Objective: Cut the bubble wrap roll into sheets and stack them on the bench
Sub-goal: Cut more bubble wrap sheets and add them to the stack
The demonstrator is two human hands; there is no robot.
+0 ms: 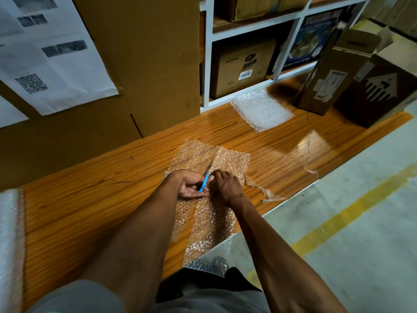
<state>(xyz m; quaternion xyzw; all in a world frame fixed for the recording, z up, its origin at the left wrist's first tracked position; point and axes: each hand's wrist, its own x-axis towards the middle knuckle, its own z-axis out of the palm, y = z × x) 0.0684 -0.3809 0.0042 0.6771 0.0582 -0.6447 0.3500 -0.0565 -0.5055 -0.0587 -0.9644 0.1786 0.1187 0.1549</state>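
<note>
**Blade on the wrap, near edge of the bench**

A length of bubble wrap (209, 199) lies flat across the bench (90, 199), its near end drooping over the front edge toward the person's lap. Both hands meet on it, close together. The left hand (191, 186) lies palm up with fingers loosely curled under a blue-handled cutter (205, 178); whether it truly grips the handle I cannot tell. The right hand (225, 186) is curled over the wrap just beside the handle, apparently pinning the film. The blade points away along the wrap.

The film looks light, soft and slippery on the varnished wood, so it will likely bunch unless held flat close to the cut line. Torn scraps (264, 193) lie at the front edge to the right.

Farther back, a stack of cut sheets (261, 111) rests near the shelf unit (209, 64), beside cardboard boxes (334, 71). Open wood lies between the hands and that stack. The roll (11, 245) lies at the left end.
</note>
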